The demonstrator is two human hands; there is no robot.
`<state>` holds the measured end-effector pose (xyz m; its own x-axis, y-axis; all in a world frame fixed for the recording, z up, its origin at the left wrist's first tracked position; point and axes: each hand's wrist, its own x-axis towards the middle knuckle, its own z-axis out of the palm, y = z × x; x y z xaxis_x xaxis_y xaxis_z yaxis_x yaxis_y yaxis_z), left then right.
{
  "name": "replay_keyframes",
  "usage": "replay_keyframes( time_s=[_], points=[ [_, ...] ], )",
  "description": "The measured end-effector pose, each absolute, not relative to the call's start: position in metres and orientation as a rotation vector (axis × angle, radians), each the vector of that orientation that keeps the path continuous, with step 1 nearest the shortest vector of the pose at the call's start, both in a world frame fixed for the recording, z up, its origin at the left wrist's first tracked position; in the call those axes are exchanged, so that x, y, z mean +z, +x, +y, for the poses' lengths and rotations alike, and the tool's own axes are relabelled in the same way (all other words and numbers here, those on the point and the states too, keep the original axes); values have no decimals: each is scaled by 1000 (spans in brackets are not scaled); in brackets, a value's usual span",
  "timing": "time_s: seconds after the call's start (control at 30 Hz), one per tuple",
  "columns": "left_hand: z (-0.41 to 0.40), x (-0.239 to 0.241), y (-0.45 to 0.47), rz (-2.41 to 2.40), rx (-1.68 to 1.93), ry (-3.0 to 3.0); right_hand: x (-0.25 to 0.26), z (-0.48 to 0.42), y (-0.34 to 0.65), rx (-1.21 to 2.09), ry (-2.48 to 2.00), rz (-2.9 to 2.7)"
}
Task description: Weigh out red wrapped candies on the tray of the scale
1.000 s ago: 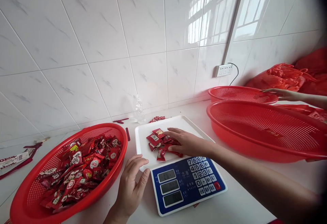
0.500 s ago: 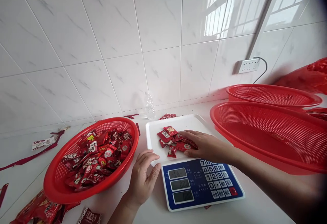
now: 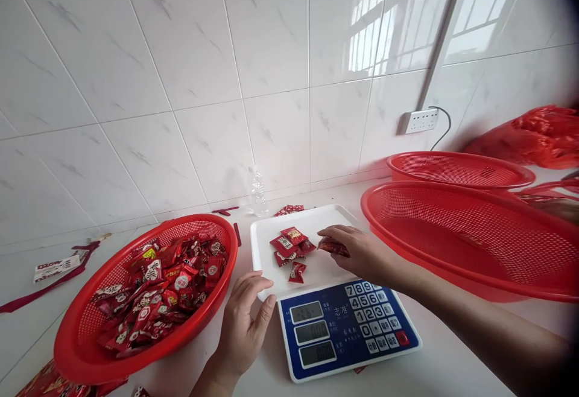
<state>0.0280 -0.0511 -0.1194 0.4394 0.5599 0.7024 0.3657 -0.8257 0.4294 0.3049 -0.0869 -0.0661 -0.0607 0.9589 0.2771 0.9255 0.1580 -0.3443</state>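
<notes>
Right-hand fingers (image 3: 335,231) are curled down and pinched, thumb underneath, and they've got a small bunch of candies (image 3: 333,245) clamped between them, just above the white tray (image 3: 266,232). The bunch lies nearly flat. Its long axis runs left to right, with the free end poking left toward the loose candies (image 3: 288,247) on the tray and the other end tucked into the palm of the right hand (image 3: 362,253).

Half a second ago that hand lay flat over the whole pile; now it has drawn off to the right with its pinch, and a handful of wrapped pieces sits uncovered, one stray piece nearest the tray's front edge.

The left hand (image 3: 244,321) holds nothing. Its fingers are loosely spread and arched on the counter (image 3: 443,367), tips right at the tray's front-left corner, much as before.

The tray sits on a scale (image 3: 348,324) with a blue panel, white number keys 0 to 9, a red button at the lower right, three small displays and two white Chinese characters beside the top one. I can't read the display digits. The wrappers carry white and yellow print too small to make out.

Out to the left is a red basket (image 3: 81,349) with a heap of candies (image 3: 158,288). On the right are two wide red baskets (image 3: 470,204), the near one well clear of the hand. A clear bottle (image 3: 257,190) stands at the wall, and a socket (image 3: 420,120) is up on the tiles. The other person's hand seen on the far basket a second ago is gone.
</notes>
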Motion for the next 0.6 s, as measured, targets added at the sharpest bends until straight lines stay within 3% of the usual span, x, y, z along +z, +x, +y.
replay_keyframes(
  time_s=[0.23, 0.6],
  points=[
    [-49, -120, 27, 766, 1395, 2502, -50, -98, 350, -203, -2025, -1799],
    [-49, -121, 27, 762, 1419, 2515, -52, -113, 408, -267, -2319, -1654]
  ],
)
